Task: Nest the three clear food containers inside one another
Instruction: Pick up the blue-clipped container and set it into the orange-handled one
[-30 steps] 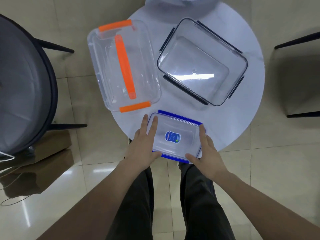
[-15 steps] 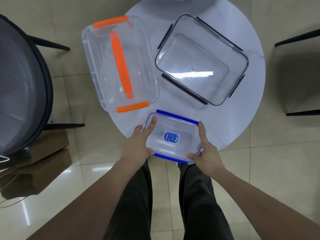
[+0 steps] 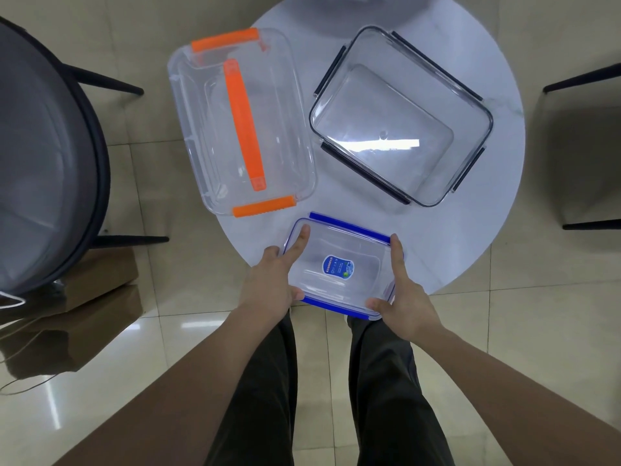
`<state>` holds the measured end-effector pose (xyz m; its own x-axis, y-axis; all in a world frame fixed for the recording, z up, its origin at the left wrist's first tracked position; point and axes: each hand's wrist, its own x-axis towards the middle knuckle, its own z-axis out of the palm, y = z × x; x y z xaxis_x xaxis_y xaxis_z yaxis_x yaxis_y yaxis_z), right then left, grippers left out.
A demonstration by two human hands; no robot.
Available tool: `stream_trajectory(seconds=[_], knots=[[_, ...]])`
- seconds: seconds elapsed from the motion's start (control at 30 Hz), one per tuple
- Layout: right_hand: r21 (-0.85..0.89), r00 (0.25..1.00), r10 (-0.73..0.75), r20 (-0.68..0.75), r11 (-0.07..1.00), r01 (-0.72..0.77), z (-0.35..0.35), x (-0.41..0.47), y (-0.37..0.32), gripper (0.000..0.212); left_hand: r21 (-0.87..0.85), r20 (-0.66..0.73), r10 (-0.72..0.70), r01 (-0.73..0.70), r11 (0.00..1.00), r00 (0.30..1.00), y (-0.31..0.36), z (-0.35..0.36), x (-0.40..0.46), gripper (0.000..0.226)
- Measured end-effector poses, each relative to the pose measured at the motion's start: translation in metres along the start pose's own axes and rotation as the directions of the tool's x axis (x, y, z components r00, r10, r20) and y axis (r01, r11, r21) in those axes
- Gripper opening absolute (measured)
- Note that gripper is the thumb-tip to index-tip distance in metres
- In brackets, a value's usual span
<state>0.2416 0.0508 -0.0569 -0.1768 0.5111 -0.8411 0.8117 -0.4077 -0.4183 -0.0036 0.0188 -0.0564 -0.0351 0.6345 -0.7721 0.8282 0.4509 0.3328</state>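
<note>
Three clear containers sit on a round white table point(image 3: 453, 237). The small one with blue clips point(image 3: 339, 267) and a blue label lies at the table's near edge. My left hand point(image 3: 268, 284) grips its left side, forefinger laid along the rim. Its right side is held by my right hand point(image 3: 401, 297), thumb at the near corner. The large container with orange clips and an orange handle point(image 3: 242, 119) stands at the back left, overhanging the table edge. A mid-sized container with dark clips point(image 3: 400, 119) stands at the back right.
A dark round chair point(image 3: 47, 156) stands to the left, with a brown paper bag point(image 3: 74, 314) on the tiled floor beneath it. Another dark chair frame point(image 3: 584, 153) is at the right. My legs are below the table edge.
Both hands have shifted their hold on the small blue-clipped container, the left fingers sliding off its top to the side. The container has stayed at the near edge.
</note>
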Motion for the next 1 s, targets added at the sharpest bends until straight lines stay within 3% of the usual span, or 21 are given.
stream_trajectory(seconds=[0.3, 0.57, 0.67, 0.8, 1.0], knots=[[0.001, 0.998, -0.040, -0.044, 0.999, 0.040, 0.002, -0.004, 0.000, 0.116, -0.105, -0.005, 0.023, -0.024, 0.994, 1.000, -0.006, 0.001, -0.005, 0.114], [0.013, 0.995, -0.094, -0.040, 0.995, 0.094, -0.005, -0.023, 0.001, 0.122, -0.307, -0.136, 0.094, -0.132, 0.943, 0.986, -0.024, 0.010, -0.039, 0.107], [0.070, 0.995, -0.085, -0.061, 0.994, 0.089, -0.012, -0.033, 0.002, 0.132, -0.486, -0.208, 0.074, -0.169, 0.857, 0.975, -0.025, 0.011, -0.057, 0.095], [0.121, 0.997, -0.054, -0.059, 0.991, 0.061, -0.024, -0.052, -0.002, 0.128, -0.752, -0.128, -0.166, 0.013, 0.659, 0.978, -0.013, -0.001, -0.084, 0.081], [0.204, 0.993, -0.095, -0.076, 0.973, 0.109, -0.037, -0.081, -0.016, 0.078, -0.879, -0.079, -0.246, 0.049, 0.475, 0.966, -0.004, -0.024, -0.111, 0.049]])
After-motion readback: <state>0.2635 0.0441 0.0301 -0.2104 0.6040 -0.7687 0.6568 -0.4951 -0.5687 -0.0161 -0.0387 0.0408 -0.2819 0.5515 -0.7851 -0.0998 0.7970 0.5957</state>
